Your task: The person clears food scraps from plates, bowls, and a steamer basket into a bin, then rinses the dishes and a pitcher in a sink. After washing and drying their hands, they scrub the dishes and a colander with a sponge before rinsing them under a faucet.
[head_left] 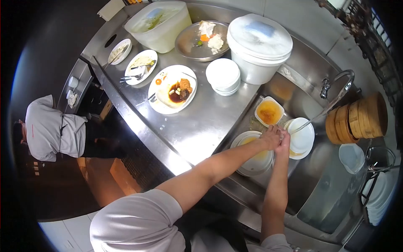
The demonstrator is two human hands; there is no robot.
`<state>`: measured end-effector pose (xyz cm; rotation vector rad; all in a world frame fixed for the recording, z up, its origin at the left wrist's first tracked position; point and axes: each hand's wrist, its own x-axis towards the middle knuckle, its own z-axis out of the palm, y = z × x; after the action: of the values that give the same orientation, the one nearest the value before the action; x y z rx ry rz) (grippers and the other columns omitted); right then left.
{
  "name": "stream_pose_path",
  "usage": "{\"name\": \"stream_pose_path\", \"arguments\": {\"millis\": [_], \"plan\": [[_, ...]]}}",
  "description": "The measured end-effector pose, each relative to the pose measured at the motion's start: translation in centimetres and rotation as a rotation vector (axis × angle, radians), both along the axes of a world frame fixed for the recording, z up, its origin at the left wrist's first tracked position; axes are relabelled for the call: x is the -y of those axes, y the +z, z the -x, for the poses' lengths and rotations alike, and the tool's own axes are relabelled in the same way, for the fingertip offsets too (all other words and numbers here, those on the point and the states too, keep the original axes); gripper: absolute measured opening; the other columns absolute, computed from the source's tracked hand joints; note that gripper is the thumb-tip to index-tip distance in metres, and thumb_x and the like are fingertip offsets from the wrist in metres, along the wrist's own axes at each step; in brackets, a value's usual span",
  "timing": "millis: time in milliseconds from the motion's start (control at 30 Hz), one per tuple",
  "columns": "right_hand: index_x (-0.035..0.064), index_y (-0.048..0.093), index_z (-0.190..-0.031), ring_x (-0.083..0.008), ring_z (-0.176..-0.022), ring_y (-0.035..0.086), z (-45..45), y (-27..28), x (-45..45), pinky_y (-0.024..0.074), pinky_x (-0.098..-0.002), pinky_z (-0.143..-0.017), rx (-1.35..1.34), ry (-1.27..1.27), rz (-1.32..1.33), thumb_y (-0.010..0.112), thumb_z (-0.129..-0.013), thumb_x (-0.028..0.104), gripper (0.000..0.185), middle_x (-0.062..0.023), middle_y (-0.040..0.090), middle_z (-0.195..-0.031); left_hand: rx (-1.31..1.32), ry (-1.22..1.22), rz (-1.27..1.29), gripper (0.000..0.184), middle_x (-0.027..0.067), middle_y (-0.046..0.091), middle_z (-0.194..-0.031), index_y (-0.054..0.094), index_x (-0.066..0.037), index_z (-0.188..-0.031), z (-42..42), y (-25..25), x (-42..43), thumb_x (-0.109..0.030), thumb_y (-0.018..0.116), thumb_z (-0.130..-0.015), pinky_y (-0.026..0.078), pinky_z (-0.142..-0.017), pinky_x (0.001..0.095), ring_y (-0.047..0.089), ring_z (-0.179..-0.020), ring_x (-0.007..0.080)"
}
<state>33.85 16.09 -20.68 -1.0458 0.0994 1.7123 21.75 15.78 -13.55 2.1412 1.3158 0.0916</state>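
Observation:
My left hand (270, 137) and my right hand (284, 143) meet over the sink, touching each other with fingers bent. Whatever lies between them, if anything, is hidden. A thin line, water or spout, runs from the tap (338, 97) down to my hands. Just right of them are stacked white bowls (301, 140). Below my left forearm lies a stack of white plates (249, 171) with yellowish liquid. Beyond my hands sits a square white bowl of orange liquid (269, 112).
On the steel counter stand plates with food scraps (172, 89), a stack of white bowls (223, 76), a white bucket (260, 48), a metal pan (189, 44) and a plastic tub (159, 26). Bamboo steamers (357, 118) stand right, beside a water-filled basin (336, 193). Another person (56, 128) stands far left.

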Motion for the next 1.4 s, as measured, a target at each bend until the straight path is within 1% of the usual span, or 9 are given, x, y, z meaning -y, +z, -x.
{"name": "stream_pose_path", "arguments": {"millis": [100,300,400,433,567,700,867,1100,1400], "plan": [[0.0048,0.052,-0.117,-0.032,-0.1,0.057,1.1,0.2,0.2,0.052,-0.0424,-0.085,0.302,-0.089,0.067,0.044,-0.087,0.012,0.032,-0.014,0.054,-0.118,0.145,0.001,-0.154,0.05,0.023,0.04,-0.131,0.043,-0.001,-0.127,2.7,1.4,0.9,-0.021,0.053,-0.082,0.038,-0.097,0.0491,0.039,-0.121,0.0387],[-0.0085,0.039,-0.127,-0.0396,-0.109,0.053,-1.9,-2.8,-1.4,0.0515,-0.0446,-0.091,-0.059,-0.432,-0.104,0.029,-0.093,0.006,0.039,-0.0237,0.051,-0.121,0.441,0.227,-0.569,0.025,0.016,0.058,-0.096,0.06,-0.002,-0.094,20.0,10.9,2.6,-0.002,0.058,-0.07,0.046,-0.081,0.0436,0.054,-0.093,0.0356],[-0.0061,0.042,-0.127,-0.0391,-0.106,0.054,-3.6,-5.8,-2.0,0.0529,-0.0449,-0.088,-0.085,-0.481,-0.06,0.031,-0.095,0.008,0.037,-0.024,0.051,-0.122,0.087,0.566,-0.777,0.009,0.0155,0.056,-0.08,0.06,-0.003,-0.08,30.7,12.3,-0.7,-0.005,0.059,-0.072,0.047,-0.071,0.0419,0.055,-0.08,0.0343],[-0.0057,0.044,-0.126,-0.0382,-0.105,0.055,-3.9,-8.5,-1.9,0.0532,-0.0441,-0.088,0.064,-0.442,-0.095,0.031,-0.095,0.009,0.036,-0.0236,0.052,-0.12,0.036,0.675,-0.648,0.026,0.0163,0.057,-0.093,0.059,-0.003,-0.098,33.5,11.1,-1.8,-0.018,0.062,-0.077,0.045,-0.076,0.0453,0.053,-0.09,0.0363],[-0.0027,0.046,-0.12,-0.0317,-0.086,0.062,-0.1,-4.8,-0.8,0.0583,-0.0342,-0.07,0.038,-0.536,-0.029,0.04,-0.097,0.017,0.031,-0.0213,0.059,-0.103,-0.256,0.592,-0.551,0.069,0.0179,0.046,-0.12,0.04,-0.004,-0.129,34.8,9.7,-3.2,-0.051,0.056,-0.081,0.041,-0.084,0.0541,0.042,-0.112,0.0363],[0.0058,0.056,-0.1,-0.0197,-0.063,0.059,-0.3,-4.1,-0.8,0.0496,-0.0261,-0.047,0.261,-0.405,0.188,0.043,-0.094,0.026,0.025,-0.0104,0.062,-0.085,-0.24,0.587,-0.496,0.053,0.0182,0.051,-0.112,0.05,-0.004,-0.117,34.4,9.5,-2.9,-0.043,0.058,-0.083,0.045,-0.079,0.0486,0.048,-0.105,0.0353],[0.0069,0.054,-0.102,-0.0173,-0.061,0.058,-0.9,-1.1,-2.1,0.0484,-0.0217,-0.046,0.47,-0.394,0.278,0.036,-0.094,0.024,0.026,-0.0088,0.06,-0.08,-0.107,0.562,-0.508,0.027,0.015,0.06,-0.088,0.06,-0.004,-0.094,34.9,10.4,-1.8,-0.029,0.058,-0.086,0.049,-0.068,0.0395,0.059,-0.082,0.0315],[0.0092,0.052,-0.105,-0.0152,-0.053,0.052,-2.3,-2.2,-1.2,0.0415,-0.0225,-0.041,0.248,-0.397,0.184,0.03,-0.092,0.024,0.03,-0.0077,0.058,-0.077,0.63,0.774,0.048,0.023,0.014,0.065,-0.076,0.063,-0.006,-0.082,39.9,9.0,-4.1,-0.028,0.058,-0.083,0.049,-0.067,0.0387,0.064,-0.074,0.0287],[0.0115,0.056,-0.102,-0.0138,-0.057,0.055,-1.2,-0.3,-1.3,0.0415,-0.0201,-0.041,0.237,-0.588,0.268,0.032,-0.093,0.028,0.031,-0.0061,0.059,-0.079,0.125,0.355,-0.633,0.016,0.0089,0.054,-0.073,0.061,-0.012,-0.089,37.9,9.8,-0.4,-0.025,0.063,-0.081,0.049,-0.061,0.0404,0.059,-0.064,0.0291]]}}
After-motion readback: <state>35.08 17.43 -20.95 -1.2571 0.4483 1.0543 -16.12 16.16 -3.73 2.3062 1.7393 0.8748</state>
